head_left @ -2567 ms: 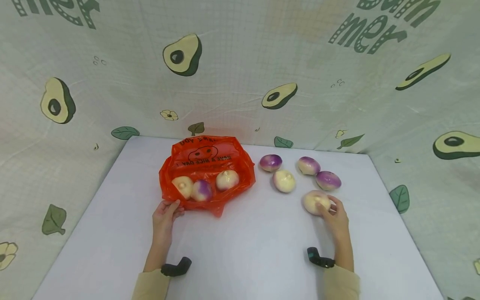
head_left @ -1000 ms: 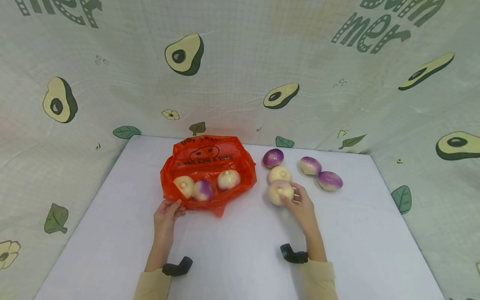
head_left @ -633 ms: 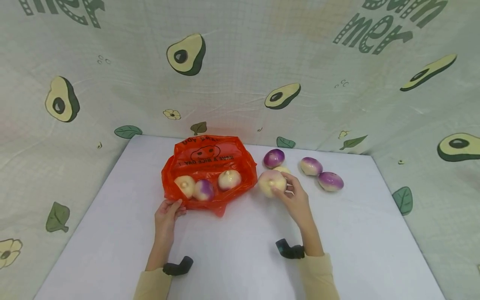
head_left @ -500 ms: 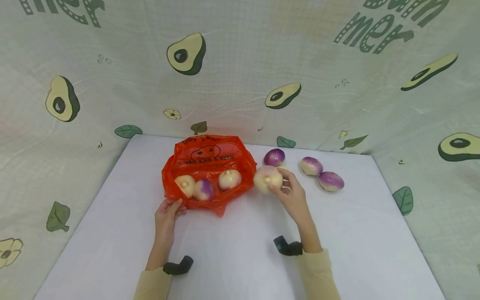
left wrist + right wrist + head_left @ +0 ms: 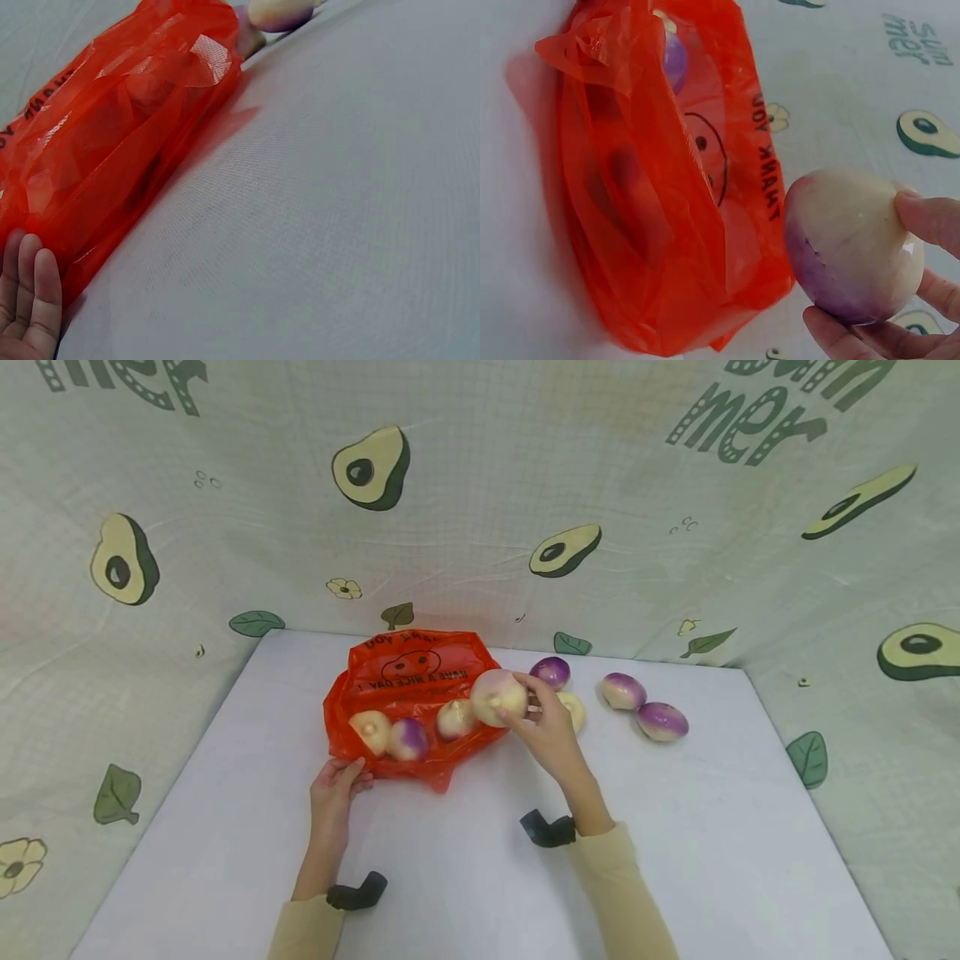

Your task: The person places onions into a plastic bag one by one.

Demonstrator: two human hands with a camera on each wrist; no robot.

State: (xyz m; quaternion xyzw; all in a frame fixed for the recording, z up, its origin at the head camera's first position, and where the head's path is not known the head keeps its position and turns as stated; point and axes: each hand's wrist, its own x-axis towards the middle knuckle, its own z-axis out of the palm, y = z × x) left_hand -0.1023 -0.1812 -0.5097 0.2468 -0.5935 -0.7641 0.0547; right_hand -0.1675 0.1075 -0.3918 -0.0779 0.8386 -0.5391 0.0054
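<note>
A red plastic bag (image 5: 420, 689) lies with its mouth open on the white table, several turnips inside, among them a purple-and-white turnip (image 5: 408, 739). At the bag's near left corner my left hand (image 5: 333, 785) pinches the rim between thumb and fingers; in the left wrist view its fingers (image 5: 46, 289) lie against the plastic. My right hand (image 5: 547, 727) holds a pale turnip (image 5: 495, 697) over the bag's right side. The right wrist view shows that held turnip (image 5: 855, 244) with a purple underside, gripped by thumb and fingers beside the bag.
Right of the bag lie several loose turnips: a purple turnip (image 5: 551, 672), a pale turnip (image 5: 573, 712) partly behind my right hand, and a pair of purple-topped turnips, one nearer (image 5: 662, 722). An avocado-print cloth (image 5: 465, 485) hangs behind and beside the table (image 5: 465, 877).
My right hand has carried the pale turnip from the table's right side leftward to the bag, nudging a loose turnip and the purple one on the way. The left hand keeps its grip.
</note>
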